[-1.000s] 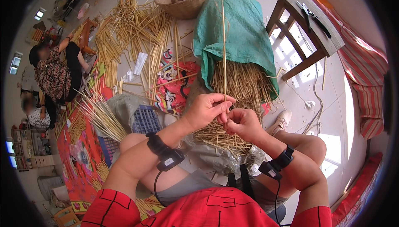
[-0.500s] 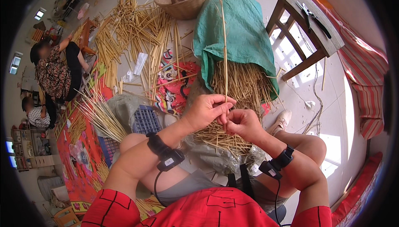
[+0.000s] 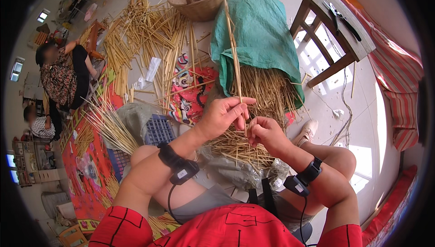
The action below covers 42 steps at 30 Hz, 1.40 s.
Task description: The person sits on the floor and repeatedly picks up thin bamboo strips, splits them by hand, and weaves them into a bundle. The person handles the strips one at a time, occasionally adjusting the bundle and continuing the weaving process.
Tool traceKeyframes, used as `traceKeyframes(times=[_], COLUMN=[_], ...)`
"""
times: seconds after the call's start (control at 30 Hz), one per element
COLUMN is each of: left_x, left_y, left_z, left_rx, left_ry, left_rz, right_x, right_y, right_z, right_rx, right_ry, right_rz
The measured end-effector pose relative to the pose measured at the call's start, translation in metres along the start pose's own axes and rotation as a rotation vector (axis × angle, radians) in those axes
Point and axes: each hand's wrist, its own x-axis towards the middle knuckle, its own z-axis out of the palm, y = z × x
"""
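Observation:
A long, pale straw stalk (image 3: 234, 57) stands nearly upright in front of me, leaning slightly left at its top, with dry leaf strands along it. My left hand (image 3: 224, 118) is closed round its lower part, index finger stretched across it. Close beside the stalk's bottom end, my right hand (image 3: 269, 134) is curled in a pinch; whatever its fingertips hold is too small to make out. Below and beyond both hands lies a heap of dry straw (image 3: 260, 86), spilling from a green woven sack (image 3: 256, 25).
A wicker basket (image 3: 199, 2) stands behind the sack. Pliers (image 3: 335, 16) lie on a wooden stool (image 3: 312, 2) at right. Left are scattered stalks (image 3: 140, 34), a bundle of stalks (image 3: 115, 131) and a blue plastic crate (image 3: 159, 130). Two people sit at far left.
The stalk's top has swung left and more of its width shows. My right hand has moved slightly right, away from the stalk; my left fingers have loosened a little.

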Motion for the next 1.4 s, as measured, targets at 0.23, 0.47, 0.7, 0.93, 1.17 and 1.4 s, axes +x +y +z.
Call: traceKeyframes(times=[0.23,0.47,0.7,0.93,1.17,1.4], left_x=[0.003,0.001,0.002,0.0,0.0,0.001], left_y=[0.001,-0.003,-0.003,-0.004,-0.001,-0.002], left_z=[-0.004,0.002,-0.001,-0.001,0.005,-0.005], left_rx=[-0.008,0.02,-0.068,-0.063,-0.126,-0.205], left_ry=[0.052,0.006,-0.067,-0.126,0.057,-0.038], left_rz=[-0.023,-0.068,-0.059,-0.021,0.043,-0.058], right_x=[0.0,-0.004,-0.005,-0.001,0.007,0.0], right_y=[-0.002,-0.014,-0.016,-0.009,0.004,0.002], right_z=[-0.007,0.001,-0.004,-0.002,-0.013,-0.022], right_rx=[-0.443,-0.201,-0.18,-0.105,-0.161,-1.144], right_ry=[-0.023,-0.167,-0.188,-0.145,0.2,0.057], right_rz=[-0.002,-0.186,-0.137,-0.073,0.043,-0.26])
